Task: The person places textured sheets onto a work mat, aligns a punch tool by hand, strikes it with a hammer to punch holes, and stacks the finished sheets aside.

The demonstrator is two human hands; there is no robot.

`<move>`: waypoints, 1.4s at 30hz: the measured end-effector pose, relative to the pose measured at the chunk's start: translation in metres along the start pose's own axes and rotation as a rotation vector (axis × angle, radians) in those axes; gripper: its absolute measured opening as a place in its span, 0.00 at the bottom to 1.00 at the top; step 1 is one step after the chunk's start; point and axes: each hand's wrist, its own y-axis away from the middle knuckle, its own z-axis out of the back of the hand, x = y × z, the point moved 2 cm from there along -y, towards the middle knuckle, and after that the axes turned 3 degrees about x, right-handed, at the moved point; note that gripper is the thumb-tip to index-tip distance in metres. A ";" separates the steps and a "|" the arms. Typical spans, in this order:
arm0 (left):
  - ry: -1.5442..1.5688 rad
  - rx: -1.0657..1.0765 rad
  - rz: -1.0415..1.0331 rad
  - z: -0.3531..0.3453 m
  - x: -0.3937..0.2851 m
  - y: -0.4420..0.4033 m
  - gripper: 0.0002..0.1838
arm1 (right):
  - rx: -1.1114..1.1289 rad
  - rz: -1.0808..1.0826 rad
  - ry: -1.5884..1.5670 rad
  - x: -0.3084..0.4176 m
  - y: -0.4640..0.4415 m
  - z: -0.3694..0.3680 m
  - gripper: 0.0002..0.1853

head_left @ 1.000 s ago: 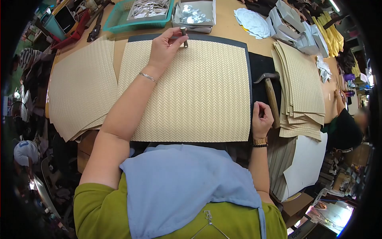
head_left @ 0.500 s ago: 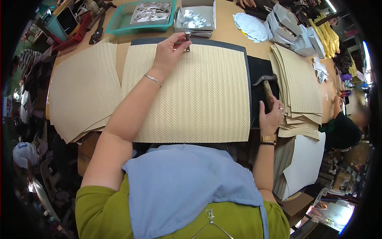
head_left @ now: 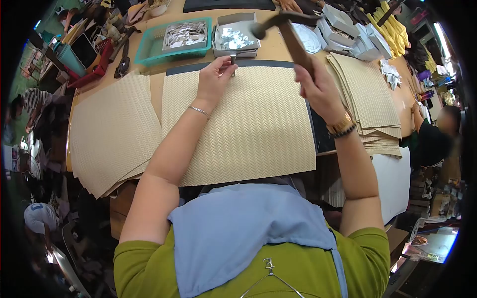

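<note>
Near the far edge of a woven-pattern cream sheet (head_left: 248, 124), my left hand (head_left: 214, 82) pinches a short metal punch (head_left: 233, 63) that stands upright on the sheet. My right hand (head_left: 320, 89) is closed round the wooden handle of a hammer (head_left: 297, 47), raised above the right part of the sheet. The hammer's dark head points to the left and is slightly blurred. A dark board (head_left: 181, 69) shows under the sheet along its far edge.
Stacks of similar sheets lie left (head_left: 114, 129) and right (head_left: 370, 99). Beyond are a teal basket (head_left: 144, 47), a box of shiny metal pieces (head_left: 238, 37) and white boxes (head_left: 343, 27). A person (head_left: 435, 139) is at the far right.
My right hand has taken hold of the hammer beside the sheet and lifted it up over the far right part. My left hand still holds the punch near the far edge.
</note>
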 end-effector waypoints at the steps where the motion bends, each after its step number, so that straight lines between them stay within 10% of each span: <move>1: 0.010 0.002 -0.005 0.000 0.001 0.000 0.15 | 0.030 0.067 0.035 0.005 -0.010 -0.007 0.18; 8: -0.031 -0.002 0.006 0.000 0.006 -0.002 0.15 | 0.078 0.282 0.339 0.041 -0.034 -0.007 0.16; 12: -0.001 -0.003 0.011 -0.001 0.002 0.000 0.14 | -0.148 0.477 -0.157 0.056 -0.045 -0.002 0.13; 16: -0.012 -0.012 0.004 -0.001 0.001 -0.001 0.13 | -0.051 0.577 0.281 0.020 -0.039 -0.035 0.14; 17: -0.031 0.012 0.001 -0.003 0.003 -0.001 0.12 | 0.210 0.139 0.401 0.007 -0.029 -0.040 0.16; 22: -0.094 0.045 0.040 0.001 -0.006 -0.001 0.09 | 0.108 0.088 0.286 -0.011 -0.006 -0.015 0.18; 30: 0.643 -0.162 0.104 0.059 0.007 -0.012 0.04 | -0.285 -0.122 0.663 -0.133 0.099 0.044 0.24; 37: -0.725 -0.070 0.432 0.163 -0.012 0.071 0.24 | -0.284 0.051 0.792 -0.112 0.106 0.044 0.20; 42: -0.732 0.006 0.524 0.156 -0.036 0.117 0.24 | -0.105 0.184 0.627 -0.076 0.089 -0.018 0.19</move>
